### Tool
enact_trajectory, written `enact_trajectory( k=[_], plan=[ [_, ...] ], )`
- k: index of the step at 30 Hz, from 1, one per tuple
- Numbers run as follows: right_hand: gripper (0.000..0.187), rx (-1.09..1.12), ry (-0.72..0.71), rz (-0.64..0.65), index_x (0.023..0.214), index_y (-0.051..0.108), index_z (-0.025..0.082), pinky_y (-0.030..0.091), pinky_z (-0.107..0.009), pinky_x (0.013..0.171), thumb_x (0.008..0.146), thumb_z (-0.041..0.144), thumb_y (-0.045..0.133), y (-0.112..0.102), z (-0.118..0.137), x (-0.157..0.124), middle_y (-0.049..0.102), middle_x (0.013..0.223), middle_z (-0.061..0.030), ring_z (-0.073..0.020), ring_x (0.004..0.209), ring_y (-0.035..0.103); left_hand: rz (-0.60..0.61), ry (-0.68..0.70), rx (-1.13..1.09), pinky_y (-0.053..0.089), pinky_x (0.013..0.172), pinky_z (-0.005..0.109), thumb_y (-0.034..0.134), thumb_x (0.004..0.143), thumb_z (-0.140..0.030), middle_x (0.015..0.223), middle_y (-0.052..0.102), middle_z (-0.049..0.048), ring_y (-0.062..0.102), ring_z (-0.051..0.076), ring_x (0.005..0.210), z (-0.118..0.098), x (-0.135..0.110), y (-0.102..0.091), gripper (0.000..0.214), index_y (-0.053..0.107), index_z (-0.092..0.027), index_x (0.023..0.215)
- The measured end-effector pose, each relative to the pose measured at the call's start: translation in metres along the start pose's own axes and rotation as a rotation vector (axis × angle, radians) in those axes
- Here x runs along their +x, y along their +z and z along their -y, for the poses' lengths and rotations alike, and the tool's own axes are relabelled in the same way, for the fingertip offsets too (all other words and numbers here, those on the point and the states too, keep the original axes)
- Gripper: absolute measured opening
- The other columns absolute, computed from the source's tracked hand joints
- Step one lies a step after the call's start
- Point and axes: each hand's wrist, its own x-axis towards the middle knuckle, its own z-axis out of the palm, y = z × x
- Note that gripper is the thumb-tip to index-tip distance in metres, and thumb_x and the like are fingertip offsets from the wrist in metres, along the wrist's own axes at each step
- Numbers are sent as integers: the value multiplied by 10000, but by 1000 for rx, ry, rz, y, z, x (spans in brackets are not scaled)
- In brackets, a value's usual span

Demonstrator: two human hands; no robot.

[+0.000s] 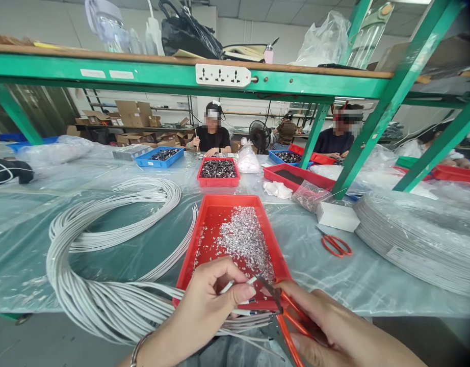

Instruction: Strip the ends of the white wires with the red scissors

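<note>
Indoor workroom. White wall (254, 41), paneled ceiling (275, 10), bright ceiling light (413, 1) top right. Green metal overhead shelf (154, 76) with white power strip (223, 76) spans counter (19, 214) under clear plastic sheeting (311, 275). Behind: dark fan (259, 134), rack (190, 109), cardboard boxes (132, 113). Grey floor (24, 341) lower left.

Ahead of the left grip (215, 300) and right grip (319, 321), a tray (212, 216) lies on the surface (315, 285) with bits (246, 237) in it; a smaller tray (218, 182) sits beyond. Left of the left grip lies a cable bundle (57, 255). Ahead and right of the right grip lie scissors (328, 239), a box (338, 216) behind them, a large coil (411, 239) farther right. A shelf (162, 71) spans above, beyond both grips.
</note>
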Motion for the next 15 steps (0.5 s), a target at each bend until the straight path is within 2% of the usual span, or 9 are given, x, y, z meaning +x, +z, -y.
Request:
enact_trajectory(
  k=[4, 8, 12, 15],
  plan=[
    [382, -47, -21, -25, 1257, 352, 299, 502, -330, 769, 883, 287, 427, 1, -2, 0, 579, 1118, -77, -227, 940, 572, 114, -48, -84, 376, 378, 131, 569, 787, -396, 632, 456, -43, 512, 51, 416, 3, -4, -3, 240, 584, -161, 739],
    [375, -87, -18, -10, 1265, 345, 293, 504, -342, 747, 894, 284, 397, 1, -3, 0, 600, 1052, -77, -227, 890, 581, 175, -95, -155, 338, 356, 116, 528, 810, -427, 594, 479, -44, 542, 56, 389, 4, -4, -6, 294, 561, -147, 727],
    [338, -113, 9, 11, 1231, 375, 305, 499, -355, 743, 893, 294, 387, 0, 0, 1, 599, 1048, -67, -232, 893, 574, 374, -189, -279, 197, 284, 115, 474, 830, -465, 439, 448, -59, 414, 31, 269, 2, 2, -10, 368, 523, -132, 682],
    [327, -83, 16, -17, 1200, 401, 323, 491, -357, 750, 878, 268, 386, -1, 5, 3, 598, 1045, -46, -227, 904, 568, 496, -168, -316, 169, 263, 137, 447, 843, -458, 348, 406, -72, 263, 18, 207, 2, 6, -14, 391, 491, -136, 626]
  ],
)
